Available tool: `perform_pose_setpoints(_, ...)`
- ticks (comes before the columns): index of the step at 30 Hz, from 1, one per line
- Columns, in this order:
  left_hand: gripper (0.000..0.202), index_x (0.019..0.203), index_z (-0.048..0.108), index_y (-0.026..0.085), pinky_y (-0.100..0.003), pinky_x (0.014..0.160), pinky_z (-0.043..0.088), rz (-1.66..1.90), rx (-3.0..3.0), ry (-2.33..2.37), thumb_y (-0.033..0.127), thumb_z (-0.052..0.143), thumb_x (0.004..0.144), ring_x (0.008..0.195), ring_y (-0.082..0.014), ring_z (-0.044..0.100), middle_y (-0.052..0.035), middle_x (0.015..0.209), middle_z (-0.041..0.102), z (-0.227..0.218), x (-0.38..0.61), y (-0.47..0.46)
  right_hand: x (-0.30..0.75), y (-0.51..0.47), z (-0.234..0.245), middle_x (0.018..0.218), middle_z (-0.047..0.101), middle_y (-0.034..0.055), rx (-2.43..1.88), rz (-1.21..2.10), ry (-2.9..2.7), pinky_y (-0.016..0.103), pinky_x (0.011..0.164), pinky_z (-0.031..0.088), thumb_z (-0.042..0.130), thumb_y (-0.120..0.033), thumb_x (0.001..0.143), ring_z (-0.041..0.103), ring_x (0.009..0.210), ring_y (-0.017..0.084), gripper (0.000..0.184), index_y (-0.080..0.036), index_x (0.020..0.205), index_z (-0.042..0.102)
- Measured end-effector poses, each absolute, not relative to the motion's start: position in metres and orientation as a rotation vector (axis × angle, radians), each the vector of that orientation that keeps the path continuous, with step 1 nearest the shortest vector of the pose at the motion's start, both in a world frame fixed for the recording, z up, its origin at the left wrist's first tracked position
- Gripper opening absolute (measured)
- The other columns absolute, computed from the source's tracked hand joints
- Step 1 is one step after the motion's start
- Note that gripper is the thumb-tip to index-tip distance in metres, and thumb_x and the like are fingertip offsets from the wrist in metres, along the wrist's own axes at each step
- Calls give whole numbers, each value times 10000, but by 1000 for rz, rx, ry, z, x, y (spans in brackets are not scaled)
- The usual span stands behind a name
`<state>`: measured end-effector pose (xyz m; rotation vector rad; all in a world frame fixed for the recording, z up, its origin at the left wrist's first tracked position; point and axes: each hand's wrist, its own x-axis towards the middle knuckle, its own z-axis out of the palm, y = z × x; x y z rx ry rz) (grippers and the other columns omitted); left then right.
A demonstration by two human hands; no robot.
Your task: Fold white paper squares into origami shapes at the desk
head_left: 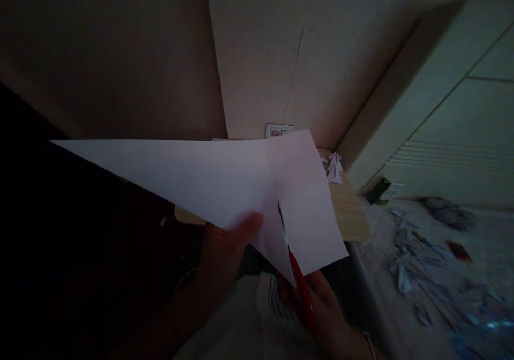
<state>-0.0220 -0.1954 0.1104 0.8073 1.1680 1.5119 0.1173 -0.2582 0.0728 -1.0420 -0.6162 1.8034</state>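
A large sheet of white paper spans the middle of the head view, with a long point reaching left and a squarer part on the right. My left hand pinches its lower edge, thumb on top and the other fingers hidden beneath. In my right hand is a pair of scissors with red handles. One dark blade lies over the paper, inside a cut that runs up from the bottom edge. The paper's two sides part slightly along that cut.
Below the paper is a pale wooden tabletop, with small folded paper pieces at its back right. A wall socket sits behind. To the right, a bed bears many paper scraps, a green box and a grey bundle.
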Motion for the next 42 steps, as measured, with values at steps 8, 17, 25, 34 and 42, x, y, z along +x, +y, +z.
perform_pose_setpoints(8, 560, 1160, 560, 217, -348, 868, 473, 1562, 884, 1178, 215, 748, 632, 942, -219, 617, -37, 1002, 677, 111, -22, -194, 116, -260, 68, 528, 410, -48, -983, 1767, -676, 203, 429, 240, 736, -460, 649, 280, 480, 69, 300, -205, 777, 643)
perform_pose_setpoints(17, 550, 1155, 567, 205, -321, 802, 505, 1532, 894, 1224, 238, 746, 637, 888, -209, 634, -44, 999, 682, 110, -24, -194, 115, -258, 65, 500, 416, -56, -983, 1740, -647, 192, 409, 240, 753, -454, 627, 289, 450, 60, 304, -214, 770, 635)
perform_pose_setpoints(25, 499, 1102, 588, 166, -297, 784, 511, 1517, 940, 1237, 235, 742, 632, 868, -191, 639, -44, 965, 686, 109, -25, -194, 117, -255, 64, 428, 435, -68, -1075, 1768, -620, 160, 356, 218, 782, -502, 531, 300, 385, 41, 371, -196, 635, 599)
perform_pose_setpoints(34, 580, 1147, 566, 145, -310, 754, 517, 1462, 915, 1299, 244, 755, 608, 842, -210, 643, -64, 949, 684, 104, -25, -195, 113, -253, 66, 515, 563, -49, -1091, 1676, -456, 154, 385, 371, 825, -447, 470, 436, 412, 59, 379, -241, 748, 672)
perform_pose_setpoints(42, 574, 1143, 577, 139, -308, 745, 517, 1460, 893, 1252, 225, 752, 603, 835, -213, 641, -67, 947, 686, 104, -25, -194, 114, -256, 59, 538, 579, -35, -1058, 1654, -501, 166, 364, 344, 805, -424, 528, 414, 401, 63, 378, -243, 836, 681)
